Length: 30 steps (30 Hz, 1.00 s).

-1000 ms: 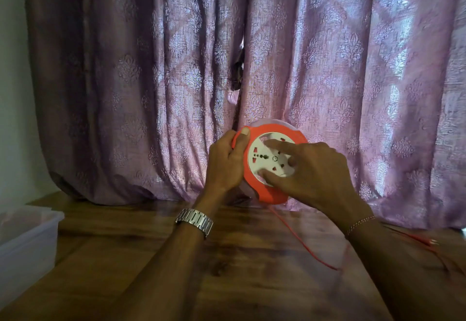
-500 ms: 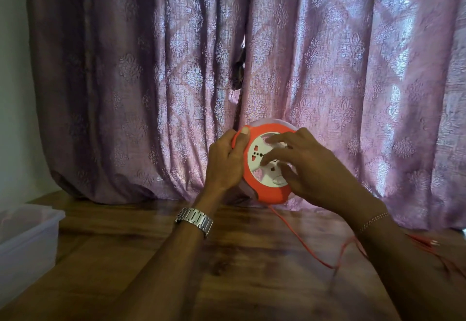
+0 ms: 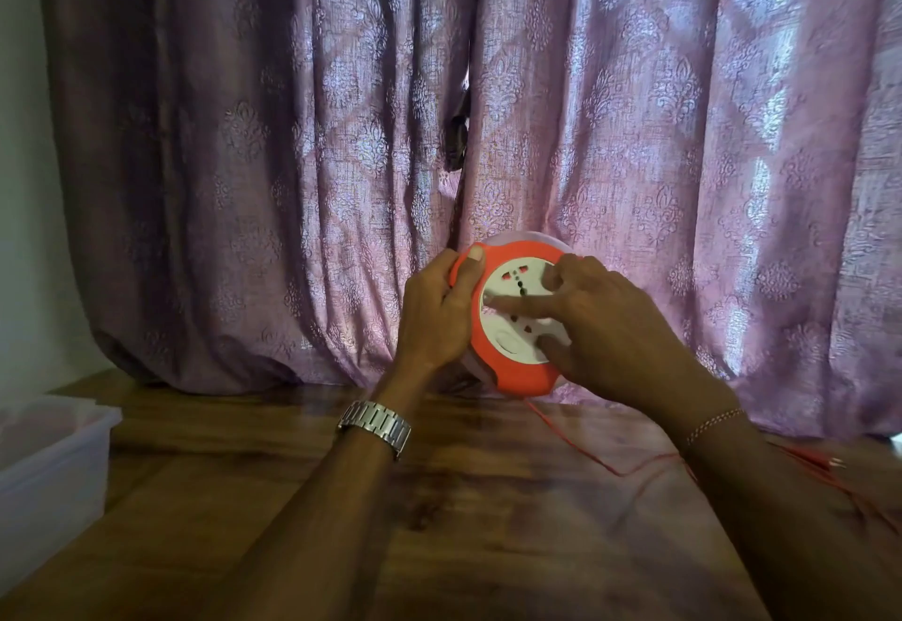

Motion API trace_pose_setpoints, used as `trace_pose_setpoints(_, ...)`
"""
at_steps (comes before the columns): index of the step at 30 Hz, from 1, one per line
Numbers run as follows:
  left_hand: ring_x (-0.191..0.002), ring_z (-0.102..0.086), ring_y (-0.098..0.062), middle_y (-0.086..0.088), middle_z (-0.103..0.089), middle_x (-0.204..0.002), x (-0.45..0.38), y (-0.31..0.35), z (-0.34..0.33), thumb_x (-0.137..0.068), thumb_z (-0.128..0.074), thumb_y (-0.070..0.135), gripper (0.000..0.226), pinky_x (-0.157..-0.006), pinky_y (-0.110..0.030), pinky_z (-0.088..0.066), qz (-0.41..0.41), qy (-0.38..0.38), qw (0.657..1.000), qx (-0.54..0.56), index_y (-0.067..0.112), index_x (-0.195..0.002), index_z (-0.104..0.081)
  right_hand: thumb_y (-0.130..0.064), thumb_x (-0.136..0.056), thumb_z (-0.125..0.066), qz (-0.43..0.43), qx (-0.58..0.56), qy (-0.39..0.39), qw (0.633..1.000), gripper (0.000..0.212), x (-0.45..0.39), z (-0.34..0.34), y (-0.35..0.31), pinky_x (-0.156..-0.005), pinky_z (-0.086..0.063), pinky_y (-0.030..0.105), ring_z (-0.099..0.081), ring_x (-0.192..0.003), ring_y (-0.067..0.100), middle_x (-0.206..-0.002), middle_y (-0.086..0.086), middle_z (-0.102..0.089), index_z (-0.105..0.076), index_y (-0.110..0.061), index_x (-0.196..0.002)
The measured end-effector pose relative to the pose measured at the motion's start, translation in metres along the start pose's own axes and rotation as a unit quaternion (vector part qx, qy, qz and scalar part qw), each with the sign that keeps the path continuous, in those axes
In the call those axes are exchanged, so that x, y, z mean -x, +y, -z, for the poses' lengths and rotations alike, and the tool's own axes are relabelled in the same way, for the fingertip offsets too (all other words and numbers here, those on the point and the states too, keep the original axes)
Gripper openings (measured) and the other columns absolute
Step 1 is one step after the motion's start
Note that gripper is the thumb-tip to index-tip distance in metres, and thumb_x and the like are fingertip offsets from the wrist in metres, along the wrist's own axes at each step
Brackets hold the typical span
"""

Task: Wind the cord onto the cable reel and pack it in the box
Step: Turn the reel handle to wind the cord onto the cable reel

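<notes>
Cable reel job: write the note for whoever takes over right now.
Left hand grips the rim of the cable reel, holding it up off the table in front of the curtain.
Right hand rests its fingers on the reel's white face.
Cord: a loose length trails from under the reel across the table to the right, with more lying near the right edge.
Box: at the left edge of the table; its inside is not visible.
Done: cannot tell how much is wound.
Left: wind the loose cord, then put the reel in the box.

Home room: floor-length mauve damask-patterned fabric curtain (image 3: 634, 132) behind a brown wood-grain table (image 3: 463, 523); translucent plastic storage box (image 3: 49, 469) at table's left edge.
</notes>
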<state>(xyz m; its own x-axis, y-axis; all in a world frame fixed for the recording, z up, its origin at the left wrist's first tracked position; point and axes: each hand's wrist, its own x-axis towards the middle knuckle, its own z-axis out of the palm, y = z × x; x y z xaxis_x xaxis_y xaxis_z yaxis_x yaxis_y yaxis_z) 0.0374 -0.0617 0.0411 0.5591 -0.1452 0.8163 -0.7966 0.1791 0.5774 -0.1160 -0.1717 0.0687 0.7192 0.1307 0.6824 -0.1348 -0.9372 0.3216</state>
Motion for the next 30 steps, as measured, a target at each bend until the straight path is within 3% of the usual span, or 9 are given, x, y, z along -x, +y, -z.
trace_pose_setpoints(2,-0.065,-0.049,-0.018,-0.006,-0.058,-0.064,0.000,-0.001,0.000,-0.094,-0.048,0.058,0.056,-0.066,-0.046,-0.047,0.003,0.001,1.000,0.003,0.008,-0.071,-0.051,-0.055,-0.069,-0.064,-0.033,0.002,0.040,0.999,0.059,0.001,-0.003,0.002,-0.068,-0.047,0.035,-0.060,-0.090,0.026,-0.096,0.001,-0.062,-0.048,-0.059,-0.126)
trace_pose_setpoints(5,-0.061,-0.046,-0.014,0.004,-0.053,-0.061,-0.001,0.000,-0.001,-0.097,-0.050,0.054,0.051,-0.062,-0.040,-0.042,0.007,0.004,1.000,0.004,0.012,-0.069,-0.049,-0.080,-0.060,-0.051,-0.085,0.004,0.091,0.992,0.066,0.000,-0.005,-0.001,-0.061,-0.046,0.029,-0.067,-0.081,0.021,-0.085,-0.007,-0.071,-0.050,-0.060,-0.123)
trace_pose_setpoints(10,-0.062,-0.047,-0.015,-0.008,-0.057,-0.064,-0.001,0.000,0.000,-0.097,-0.050,0.053,0.054,-0.062,-0.041,-0.043,0.008,0.001,1.000,0.009,0.005,-0.073,-0.053,-0.087,-0.061,-0.045,-0.093,0.024,0.118,0.988,0.069,-0.001,-0.006,-0.003,-0.058,-0.042,0.027,-0.064,-0.077,0.020,-0.080,-0.008,-0.072,-0.056,-0.055,-0.121)
trace_pose_setpoints(12,-0.065,-0.050,-0.017,-0.016,-0.062,-0.069,-0.001,0.000,0.000,-0.097,-0.049,0.053,0.056,-0.064,-0.045,-0.046,0.010,0.000,1.000,0.015,0.001,-0.077,-0.057,-0.082,-0.067,-0.047,-0.060,0.028,0.126,0.990,0.066,-0.001,-0.005,0.000,-0.058,-0.039,0.028,-0.057,-0.080,0.022,-0.080,-0.006,-0.068,-0.057,-0.049,-0.123)
trace_pose_setpoints(18,-0.063,-0.048,-0.017,-0.005,-0.057,-0.065,-0.006,-0.001,0.006,-0.097,-0.049,0.050,0.054,-0.061,-0.040,-0.041,0.025,0.016,0.997,0.066,0.000,-0.078,-0.057,-0.064,-0.082,-0.060,-0.004,-0.003,0.205,0.979,0.049,-0.001,-0.004,0.004,-0.064,-0.039,0.033,-0.048,-0.082,0.024,-0.087,0.001,-0.060,-0.067,-0.031,-0.118)
trace_pose_setpoints(22,-0.063,-0.048,-0.017,-0.008,-0.057,-0.066,-0.007,0.000,0.007,-0.097,-0.049,0.050,0.054,-0.061,-0.046,-0.042,0.020,0.009,0.998,0.056,0.000,-0.077,-0.055,-0.020,-0.086,-0.065,0.049,-0.029,0.207,0.977,0.011,-0.003,-0.001,0.007,-0.066,-0.044,0.037,-0.049,-0.088,0.024,-0.104,0.000,-0.064,-0.072,-0.024,-0.093)
trace_pose_setpoints(24,-0.060,-0.046,-0.013,-0.003,-0.056,-0.063,-0.006,0.000,0.006,-0.097,-0.049,0.051,0.053,-0.060,-0.041,-0.039,0.015,0.005,0.999,0.051,0.004,-0.074,-0.055,-0.006,-0.077,-0.057,0.084,-0.041,0.159,0.983,0.027,-0.002,-0.002,0.007,-0.069,-0.046,0.034,-0.050,-0.096,0.025,-0.118,0.000,-0.064,-0.073,-0.025,-0.087)
trace_pose_setpoints(28,-0.062,-0.048,-0.015,-0.004,-0.056,-0.065,-0.005,0.000,0.005,-0.092,-0.047,0.063,0.063,-0.061,-0.043,-0.042,0.008,0.000,0.999,0.048,0.002,-0.079,-0.057,-0.024,-0.079,-0.038,0.110,-0.046,0.104,0.987,0.040,-0.002,-0.003,0.005,-0.076,-0.039,0.027,-0.051,-0.100,0.024,-0.133,-0.003,-0.059,-0.076,-0.034,-0.087)
trace_pose_setpoints(30,-0.064,-0.048,-0.017,-0.007,-0.056,-0.067,-0.005,-0.001,0.005,-0.091,-0.047,0.064,0.065,-0.063,-0.049,-0.045,0.004,-0.001,0.999,0.051,0.001,-0.080,-0.056,-0.019,-0.081,-0.046,0.105,-0.038,0.079,0.991,0.036,-0.002,-0.003,0.004,-0.076,-0.041,0.028,-0.051,-0.099,0.026,-0.134,-0.003,-0.058,-0.076,-0.038,-0.091)
